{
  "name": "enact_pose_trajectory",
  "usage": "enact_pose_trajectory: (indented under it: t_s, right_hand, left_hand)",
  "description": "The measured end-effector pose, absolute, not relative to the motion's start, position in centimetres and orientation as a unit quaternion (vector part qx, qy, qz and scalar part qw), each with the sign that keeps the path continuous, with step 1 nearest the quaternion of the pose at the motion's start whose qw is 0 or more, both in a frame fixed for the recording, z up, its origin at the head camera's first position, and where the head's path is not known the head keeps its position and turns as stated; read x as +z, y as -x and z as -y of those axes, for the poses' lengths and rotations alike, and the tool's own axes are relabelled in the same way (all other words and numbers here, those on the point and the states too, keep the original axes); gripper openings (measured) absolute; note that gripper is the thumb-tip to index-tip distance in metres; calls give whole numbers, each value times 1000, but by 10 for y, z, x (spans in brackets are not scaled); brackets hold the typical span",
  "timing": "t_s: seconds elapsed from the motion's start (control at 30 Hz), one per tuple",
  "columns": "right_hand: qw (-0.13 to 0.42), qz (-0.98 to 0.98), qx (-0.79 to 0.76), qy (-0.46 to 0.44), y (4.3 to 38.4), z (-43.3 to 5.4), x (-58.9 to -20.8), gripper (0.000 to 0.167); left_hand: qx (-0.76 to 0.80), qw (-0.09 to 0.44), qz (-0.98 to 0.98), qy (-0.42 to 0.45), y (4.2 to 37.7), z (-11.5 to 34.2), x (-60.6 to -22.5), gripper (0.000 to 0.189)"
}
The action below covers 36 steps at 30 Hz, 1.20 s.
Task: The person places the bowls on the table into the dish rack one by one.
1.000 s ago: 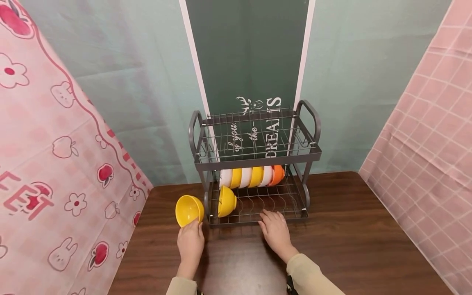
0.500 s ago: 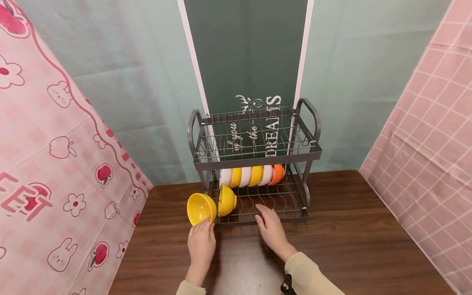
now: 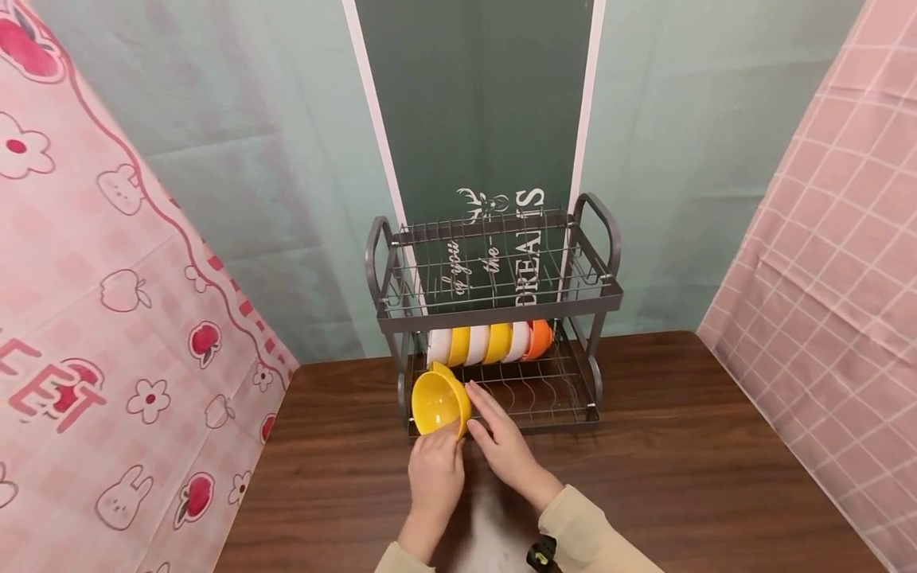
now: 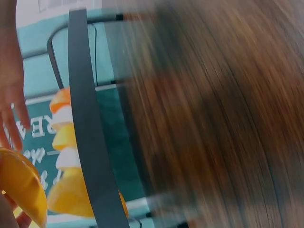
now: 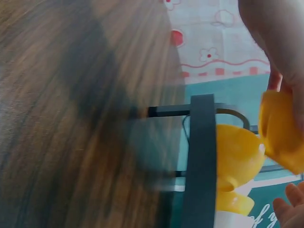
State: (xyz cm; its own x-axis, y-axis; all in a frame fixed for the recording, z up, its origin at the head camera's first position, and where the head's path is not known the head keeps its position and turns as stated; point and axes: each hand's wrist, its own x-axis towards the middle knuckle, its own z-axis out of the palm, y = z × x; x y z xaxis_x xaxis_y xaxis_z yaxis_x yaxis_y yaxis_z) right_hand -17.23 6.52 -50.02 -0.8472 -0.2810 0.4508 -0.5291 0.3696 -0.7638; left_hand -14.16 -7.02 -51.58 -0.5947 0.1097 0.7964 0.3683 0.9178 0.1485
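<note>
My left hand [image 3: 437, 473] pinches the near rim of a yellow bowl [image 3: 435, 402], tilted with its inside towards me, at the left front of the rack's lower shelf. Behind it, another yellow bowl [image 5: 237, 154] stands on edge in the shelf; the head view shows only a sliver of it. My right hand [image 3: 505, 454] has its fingers extended just right of the bowls, holding nothing. Whether its fingertips touch a bowl I cannot tell. The left wrist view shows the held bowl [image 4: 21, 185] at its lower left.
A dark two-tier dish rack [image 3: 501, 316] stands on the wooden table [image 3: 666, 446]. Along the back of its lower shelf runs a row of white, yellow and orange bowls [image 3: 494, 344]. Wire dividers fill the lower front. Curtains [image 3: 824, 263] surround the table.
My left hand has carried the yellow bowl rightwards, from beside the rack to in front of the bowl on the lower shelf. My right hand has shifted left towards the bowls.
</note>
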Motion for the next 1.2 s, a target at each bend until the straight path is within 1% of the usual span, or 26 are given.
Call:
enact_pose_trajectory:
  t_s: [0.17,0.43,0.67,0.87,0.93,1.0,1.1,1.2]
  right_hand:
    - [97,807,535,-231,172,-69,-492,52]
    - [98,797,550,-228,176,-82,-487,54]
    - [101,791,561,-223,179,-90,-485,51]
    - [99,789,572,-201,164,-84,-453,46]
    - [102,789,576,-191,162,-83,-449,45]
    - [117,792,571,-185,163,-82,-451,44]
    - [132,794,570,-166,172,-83,-464,45]
    - [148,794,570,-151,182,-86,-476,45]
  left_hand:
    - [-153,416,884,149,140,57,-515,17]
    - [-170,392,884,191,145,48,-517,13]
    - [-171,356,891,223,147,52,-521,16]
    - [-166,314,910,214,143,52,-521,16]
    - [-170,307,913,207,143,53,-521,19]
    - [-180,303,914,202,144,53,-521,26]
    - [-194,304,914,186,145,56,-522,38]
    - [-202,310,914,168,146,62,-526,44]
